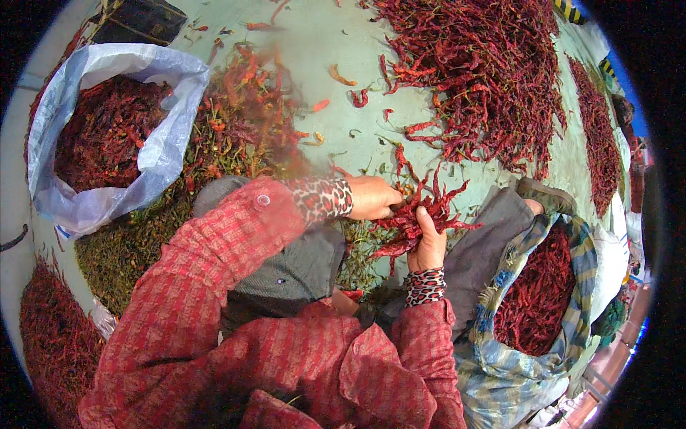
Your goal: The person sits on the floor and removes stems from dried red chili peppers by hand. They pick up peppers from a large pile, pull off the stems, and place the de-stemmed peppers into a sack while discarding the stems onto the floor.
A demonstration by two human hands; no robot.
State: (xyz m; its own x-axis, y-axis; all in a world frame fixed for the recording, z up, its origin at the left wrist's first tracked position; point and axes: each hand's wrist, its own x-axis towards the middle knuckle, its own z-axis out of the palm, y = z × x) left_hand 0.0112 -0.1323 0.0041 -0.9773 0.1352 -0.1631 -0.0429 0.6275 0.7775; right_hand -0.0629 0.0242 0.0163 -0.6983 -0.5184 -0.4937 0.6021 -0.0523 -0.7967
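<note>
between the legs [482, 237], clasped the chilli bunch [443, 207] in the right hand [429, 247], apparently to keep it together, and curled the left hand [374, 198] alongside, with any hold impossible to tell.

A red checked jacket [279, 357] bears a pale button [263, 201] at left; leopard-print cuffs [325, 198] extend beyond; trousers [489, 232] are grey.

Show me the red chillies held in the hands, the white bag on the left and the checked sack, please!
Red chillies [406, 223]: head view, middle of the held bunch.
White bag [171, 139]: head view, its right-hand wall.
Checked sack [511, 379]: head view, the cloth below its opening.
</note>
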